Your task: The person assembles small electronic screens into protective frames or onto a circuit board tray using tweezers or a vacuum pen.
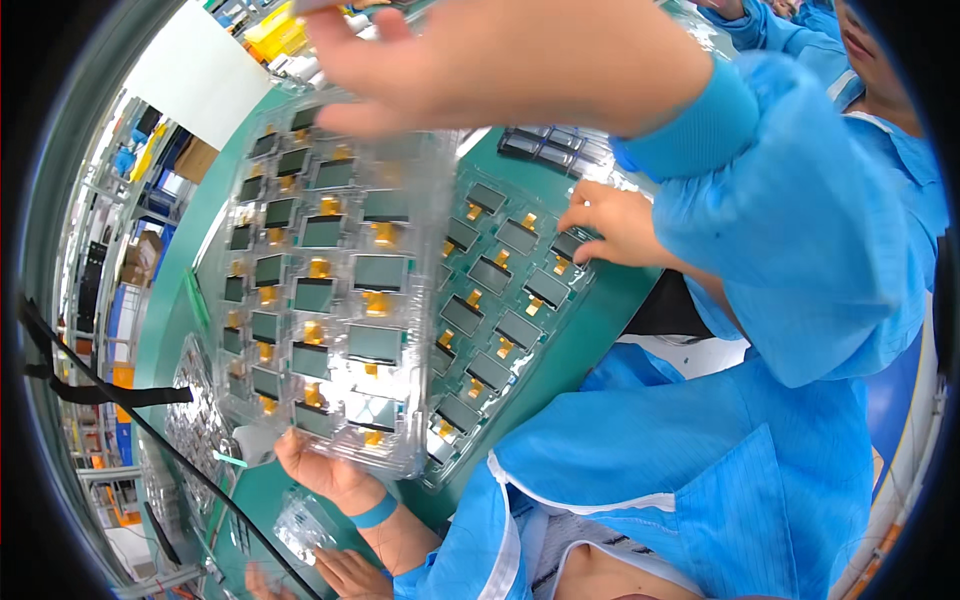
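My left hand (pixel 325 474) grips the lower edge of a clear plastic tray (pixel 415 440), which is tilted up. Rows of small grey display modules (pixel 380 273) with gold flex tails fill its pockets. Over the tray's upper end is my right hand (pixel 450 70), blurred, with its thumb and fingers apart. Its fingertips reach the top of the picture, and whether they touch the tray I cannot tell. A second clear tray (pixel 545 318) of similar modules lies on the green table, partly behind the raised one.
A co-worker's hand (pixel 615 225) touches a module at the second tray's right side. Another person's hand (pixel 350 572) is beside a clear plastic piece (pixel 303 525) at the lower left. Dark panels (pixel 553 148) lie beyond the trays. A black cable (pixel 150 425) crosses the left side.
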A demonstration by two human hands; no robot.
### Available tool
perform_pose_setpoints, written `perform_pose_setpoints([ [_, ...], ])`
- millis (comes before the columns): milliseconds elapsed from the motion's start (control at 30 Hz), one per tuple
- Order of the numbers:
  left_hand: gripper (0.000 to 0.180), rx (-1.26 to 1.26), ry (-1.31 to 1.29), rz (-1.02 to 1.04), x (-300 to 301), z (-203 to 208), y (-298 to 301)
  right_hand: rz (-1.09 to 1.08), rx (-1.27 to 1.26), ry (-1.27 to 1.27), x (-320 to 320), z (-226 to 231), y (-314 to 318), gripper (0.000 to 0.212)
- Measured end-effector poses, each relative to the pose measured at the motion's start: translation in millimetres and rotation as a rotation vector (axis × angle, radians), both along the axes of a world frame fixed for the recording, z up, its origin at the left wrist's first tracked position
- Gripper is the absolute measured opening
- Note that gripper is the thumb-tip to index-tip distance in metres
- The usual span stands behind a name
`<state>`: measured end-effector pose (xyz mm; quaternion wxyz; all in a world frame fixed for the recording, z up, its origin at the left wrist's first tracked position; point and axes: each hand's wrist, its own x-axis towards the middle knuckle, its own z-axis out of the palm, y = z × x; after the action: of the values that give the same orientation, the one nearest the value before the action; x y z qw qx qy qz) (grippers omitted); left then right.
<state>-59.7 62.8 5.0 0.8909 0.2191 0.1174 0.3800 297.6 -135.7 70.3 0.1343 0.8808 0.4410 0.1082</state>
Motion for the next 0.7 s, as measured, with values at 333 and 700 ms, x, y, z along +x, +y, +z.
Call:
perform_pose_setpoints([
  [333, 0.043, -0.153, -0.048, 0.026, 9.4, -10.4, -44.4, 0.406, 0.412, 0.661, -35.6, -50.3, -82.5, 0.035],
  [700, 0.059, -0.085, -0.064, -0.019, -10.1, 2.4, -60.8, 0.613, 0.761, 1.367, -124.0, 70.5, 47.3, 0.022],
])
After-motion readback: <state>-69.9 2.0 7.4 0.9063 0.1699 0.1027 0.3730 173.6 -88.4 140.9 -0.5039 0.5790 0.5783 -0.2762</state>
